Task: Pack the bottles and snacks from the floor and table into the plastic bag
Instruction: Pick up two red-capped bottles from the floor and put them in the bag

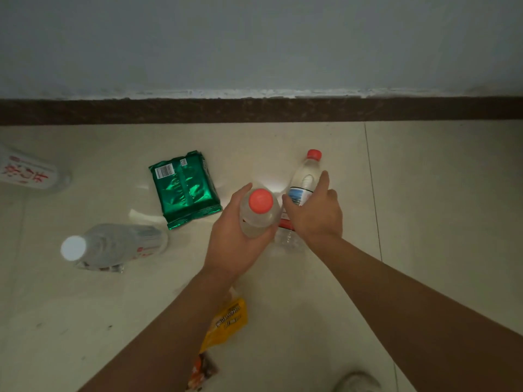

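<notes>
Left fingers point(242, 193) grip raised bottle point(261, 202) | right fingers point(324, 181) wrap lying bottle point(304, 176) | green packet point(184, 188) leftward | open floor point(438, 207) rightward

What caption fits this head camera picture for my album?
Left hand holds a red-capped bottle; right hand grips a second bottle on the floor, near a green snack packet.

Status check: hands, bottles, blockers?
Left hand grips capped bottle. Right hand straddles lying bottle, grip unconfirmed. Bag not in view. Nothing in the way.
</notes>
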`<state>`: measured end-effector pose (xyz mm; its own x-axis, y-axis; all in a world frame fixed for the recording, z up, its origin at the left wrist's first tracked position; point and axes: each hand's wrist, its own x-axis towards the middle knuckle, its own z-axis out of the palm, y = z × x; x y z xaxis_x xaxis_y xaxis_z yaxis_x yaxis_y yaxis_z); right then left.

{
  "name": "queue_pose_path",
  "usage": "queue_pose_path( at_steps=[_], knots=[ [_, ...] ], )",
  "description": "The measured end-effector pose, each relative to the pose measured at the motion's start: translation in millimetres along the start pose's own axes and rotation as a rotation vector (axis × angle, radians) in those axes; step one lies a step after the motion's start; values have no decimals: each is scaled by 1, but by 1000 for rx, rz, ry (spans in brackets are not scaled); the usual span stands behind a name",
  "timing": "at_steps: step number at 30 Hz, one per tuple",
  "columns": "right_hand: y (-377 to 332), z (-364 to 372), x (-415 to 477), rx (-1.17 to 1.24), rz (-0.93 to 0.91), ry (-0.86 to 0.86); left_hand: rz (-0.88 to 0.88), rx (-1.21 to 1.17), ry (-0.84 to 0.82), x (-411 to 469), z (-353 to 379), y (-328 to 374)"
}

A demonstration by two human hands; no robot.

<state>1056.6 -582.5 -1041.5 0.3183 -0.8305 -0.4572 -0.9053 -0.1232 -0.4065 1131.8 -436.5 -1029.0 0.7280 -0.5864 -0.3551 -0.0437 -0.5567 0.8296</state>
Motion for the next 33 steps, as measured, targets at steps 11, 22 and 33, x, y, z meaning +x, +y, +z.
queue_pose_path(
  at_steps=[11,22,33],
  knots=[
    [4,17,32,97,207,-115,59,-79,77,5,9,3],
    [18,-17,9,70,7,-102,-43,38,219,-2,4,19],
    [-32,-155,-96,311,-258,-91,-22,132,206,-62,-86,141]
  ],
)
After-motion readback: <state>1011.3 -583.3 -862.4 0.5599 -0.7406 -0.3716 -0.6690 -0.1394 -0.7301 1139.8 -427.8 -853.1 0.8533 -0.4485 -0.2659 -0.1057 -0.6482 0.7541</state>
